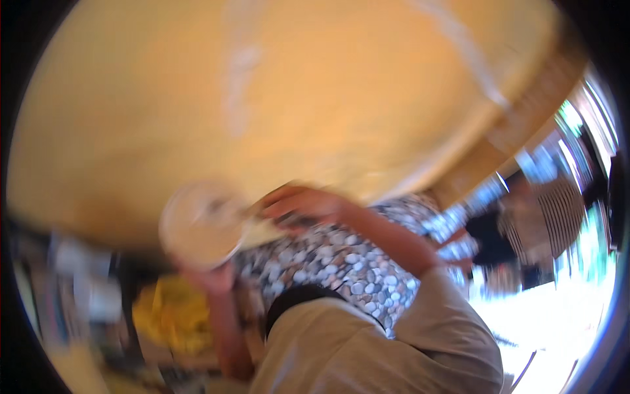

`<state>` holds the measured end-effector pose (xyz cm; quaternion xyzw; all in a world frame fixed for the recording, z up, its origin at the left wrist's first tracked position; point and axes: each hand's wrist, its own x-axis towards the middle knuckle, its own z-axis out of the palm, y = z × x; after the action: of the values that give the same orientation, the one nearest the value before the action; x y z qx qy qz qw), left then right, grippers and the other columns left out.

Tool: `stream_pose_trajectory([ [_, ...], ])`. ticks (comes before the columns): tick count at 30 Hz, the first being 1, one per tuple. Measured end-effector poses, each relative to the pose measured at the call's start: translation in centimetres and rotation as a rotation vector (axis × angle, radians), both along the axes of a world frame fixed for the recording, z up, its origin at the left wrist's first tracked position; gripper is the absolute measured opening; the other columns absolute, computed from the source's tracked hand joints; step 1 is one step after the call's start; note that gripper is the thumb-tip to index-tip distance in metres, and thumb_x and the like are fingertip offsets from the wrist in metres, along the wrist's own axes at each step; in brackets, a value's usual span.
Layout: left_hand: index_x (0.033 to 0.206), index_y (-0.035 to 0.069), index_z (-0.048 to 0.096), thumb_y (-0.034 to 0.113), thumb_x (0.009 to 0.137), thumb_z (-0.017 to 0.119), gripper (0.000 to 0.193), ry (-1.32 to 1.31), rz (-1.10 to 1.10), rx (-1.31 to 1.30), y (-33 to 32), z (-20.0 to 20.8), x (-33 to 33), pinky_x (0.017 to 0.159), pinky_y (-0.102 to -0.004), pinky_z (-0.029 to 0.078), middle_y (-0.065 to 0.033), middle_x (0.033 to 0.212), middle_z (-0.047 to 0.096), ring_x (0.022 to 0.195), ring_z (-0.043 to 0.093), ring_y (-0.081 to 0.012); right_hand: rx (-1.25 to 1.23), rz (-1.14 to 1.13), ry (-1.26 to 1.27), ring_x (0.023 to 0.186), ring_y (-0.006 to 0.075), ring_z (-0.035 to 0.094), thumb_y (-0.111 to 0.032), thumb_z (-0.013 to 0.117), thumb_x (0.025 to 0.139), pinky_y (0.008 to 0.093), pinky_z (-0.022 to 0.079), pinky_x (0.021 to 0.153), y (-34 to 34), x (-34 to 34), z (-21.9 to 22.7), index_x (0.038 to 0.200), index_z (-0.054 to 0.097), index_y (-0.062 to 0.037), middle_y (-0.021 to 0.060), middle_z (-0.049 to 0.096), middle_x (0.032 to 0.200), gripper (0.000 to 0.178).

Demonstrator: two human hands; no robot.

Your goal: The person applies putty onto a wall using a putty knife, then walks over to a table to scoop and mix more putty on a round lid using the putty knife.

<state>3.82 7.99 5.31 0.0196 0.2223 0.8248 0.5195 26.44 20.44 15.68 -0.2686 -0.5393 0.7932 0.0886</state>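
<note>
My left hand (213, 274) grips a round, pale bowl-like container (200, 230) from below, left of the middle of the view. A small dark spot shows on the bowl's blurred inside, but I cannot make out what it is. My right hand (307, 205) reaches in from the right, its fingers pointing at the bowl's right rim. Motion smears those fingers, so whether they touch the rim or hold something small is unclear. Below the hands lies a surface patterned with grey, white and brown pebbles (328, 256).
A yellow-orange wall-like surface (315, 85) with pale streaks fills the upper part. At the lower left is a bright yellow crumpled bag or cloth (172, 315). A person in a striped top (558, 217) is at the right, near strong daylight. Blurred whitish objects (92, 282) stand far left.
</note>
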Motion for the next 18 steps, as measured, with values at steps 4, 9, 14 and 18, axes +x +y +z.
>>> stream_pose_trajectory([
  [4, 0.14, 0.008, 0.036, 0.045, 0.089, 0.05, 0.064, 0.13, -0.023, 0.088, 0.1, 1.1, 0.5, 0.106, -0.0537, 0.032, -0.013, 0.141, 0.039, 0.129, 0.039, -0.0323, -0.044, -0.032, 0.206, 0.049, 0.0099, 0.051, -0.019, 0.059, 0.089, 0.0239, 0.041, 0.041, -0.3, 0.9, -0.7, 0.111, 0.061, -0.0006, 0.0063, 0.061, 0.07, 0.029],
  [9, 0.138, 0.002, 0.032, 0.018, 0.073, 0.076, 0.081, 1.791, 0.561, 0.163, 2.5, -5.8, -2.8, 0.1, -0.0491, 0.039, -0.0196, 0.133, 0.044, 0.122, 0.046, -0.034, 0.02, -0.223, 0.27, 0.047, 0.0106, 0.051, -0.028, 0.051, 0.093, 0.0241, 0.04, 0.041, -0.6, 6.2, 1.6, 0.107, 0.059, -0.0056, 0.0039, 0.058, 0.069, 0.027],
  [14, 0.141, 0.003, 0.024, 0.003, 0.059, 0.082, 0.101, 2.011, 0.664, 0.068, 0.9, -5.1, -1.9, 0.098, -0.0499, 0.041, -0.021, 0.135, 0.041, 0.121, 0.046, -0.0347, 0.052, -0.311, 0.359, 0.045, 0.01, 0.05, -0.031, 0.052, 0.093, 0.0238, 0.041, 0.04, 0.4, 9.2, 3.7, 0.111, 0.058, -0.0064, 0.0037, 0.058, 0.069, 0.03],
  [18, 0.142, 0.007, 0.024, 0.006, 0.06, 0.083, 0.101, 0.536, 0.183, 0.065, -2.7, -2.7, -0.9, 0.099, -0.0524, 0.041, -0.0201, 0.139, 0.037, 0.122, 0.045, -0.0352, 0.149, -0.33, 0.399, 0.049, 0.0106, 0.052, -0.028, 0.053, 0.092, 0.0239, 0.041, 0.04, 1.4, 6.9, 6.4, 0.105, 0.057, -0.0058, 0.0051, 0.059, 0.074, 0.026],
])
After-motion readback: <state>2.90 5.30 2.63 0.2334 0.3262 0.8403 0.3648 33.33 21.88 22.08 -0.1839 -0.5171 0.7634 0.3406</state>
